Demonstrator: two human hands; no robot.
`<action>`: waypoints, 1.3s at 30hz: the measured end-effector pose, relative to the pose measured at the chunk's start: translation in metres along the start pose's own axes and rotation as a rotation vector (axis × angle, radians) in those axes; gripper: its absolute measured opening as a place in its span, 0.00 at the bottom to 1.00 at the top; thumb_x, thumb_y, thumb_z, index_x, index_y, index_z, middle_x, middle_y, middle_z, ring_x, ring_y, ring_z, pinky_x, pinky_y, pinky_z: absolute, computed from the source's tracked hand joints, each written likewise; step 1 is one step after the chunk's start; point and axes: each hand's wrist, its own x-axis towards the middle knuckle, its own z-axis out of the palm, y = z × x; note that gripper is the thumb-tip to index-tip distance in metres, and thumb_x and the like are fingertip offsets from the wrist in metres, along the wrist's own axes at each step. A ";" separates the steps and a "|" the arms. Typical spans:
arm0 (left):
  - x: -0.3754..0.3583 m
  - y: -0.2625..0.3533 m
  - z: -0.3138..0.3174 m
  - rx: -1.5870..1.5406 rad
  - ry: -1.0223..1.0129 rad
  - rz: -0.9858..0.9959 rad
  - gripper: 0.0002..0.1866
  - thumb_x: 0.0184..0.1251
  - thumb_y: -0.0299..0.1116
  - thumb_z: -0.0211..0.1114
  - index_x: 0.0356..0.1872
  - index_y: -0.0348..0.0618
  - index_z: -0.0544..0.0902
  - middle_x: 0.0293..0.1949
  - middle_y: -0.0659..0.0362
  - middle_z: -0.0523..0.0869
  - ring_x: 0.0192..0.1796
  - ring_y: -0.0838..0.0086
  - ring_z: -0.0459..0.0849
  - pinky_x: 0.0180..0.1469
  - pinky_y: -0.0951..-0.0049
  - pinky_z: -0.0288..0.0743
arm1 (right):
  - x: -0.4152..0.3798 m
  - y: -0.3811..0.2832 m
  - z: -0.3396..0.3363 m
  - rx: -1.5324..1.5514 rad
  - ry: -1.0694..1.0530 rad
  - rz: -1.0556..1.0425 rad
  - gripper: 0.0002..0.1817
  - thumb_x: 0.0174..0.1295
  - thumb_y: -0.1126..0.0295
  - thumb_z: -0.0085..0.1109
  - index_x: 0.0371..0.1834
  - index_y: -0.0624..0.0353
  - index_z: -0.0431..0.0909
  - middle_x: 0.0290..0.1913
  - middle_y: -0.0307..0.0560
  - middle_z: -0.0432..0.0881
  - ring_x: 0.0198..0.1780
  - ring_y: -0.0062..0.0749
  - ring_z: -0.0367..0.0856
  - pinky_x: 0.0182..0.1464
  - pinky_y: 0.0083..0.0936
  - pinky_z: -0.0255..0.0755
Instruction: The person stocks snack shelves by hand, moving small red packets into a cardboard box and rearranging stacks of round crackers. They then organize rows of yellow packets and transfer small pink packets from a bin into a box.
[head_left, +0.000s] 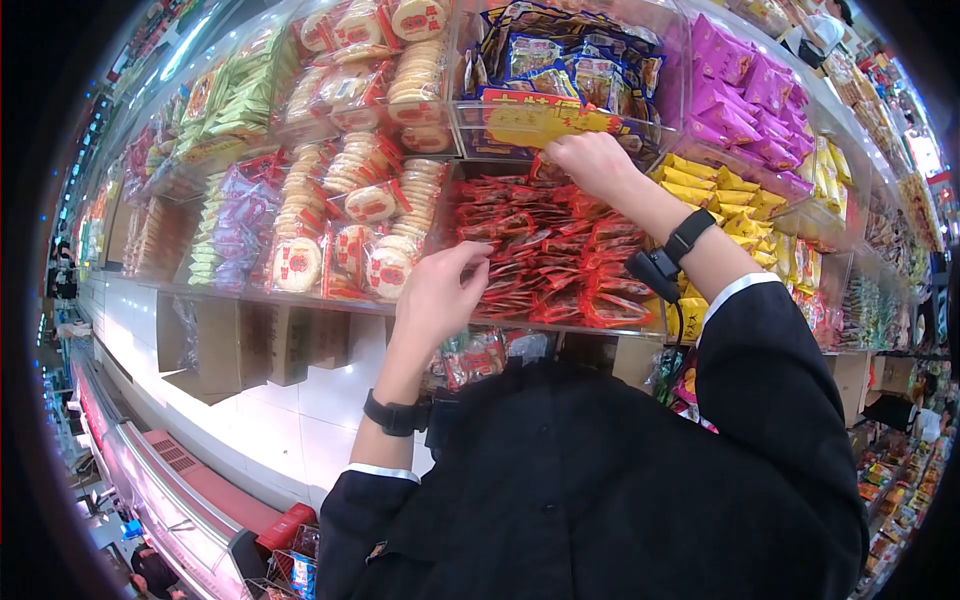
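Right hand (pixel 590 163) pinches a glossy red packet (pixel 545 169); left hand (pixel 442 288) curls fingers beside crinkly packets (pixel 545 255), grip unclear.

Red packet (pixel 545 170) partly hidden behind right hand (pixel 592 163)

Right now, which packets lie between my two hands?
The red packets, with round crackers to their left and yellow packets to their right. Your left hand is at their left side, your right hand at their far edge.
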 end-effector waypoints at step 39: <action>0.011 -0.013 0.005 -0.047 0.234 0.083 0.08 0.66 0.25 0.64 0.44 0.37 0.84 0.38 0.47 0.88 0.41 0.54 0.87 0.43 0.61 0.81 | 0.035 -0.015 -0.007 0.448 0.019 0.119 0.06 0.59 0.73 0.59 0.34 0.64 0.82 0.32 0.60 0.85 0.39 0.56 0.85 0.44 0.47 0.79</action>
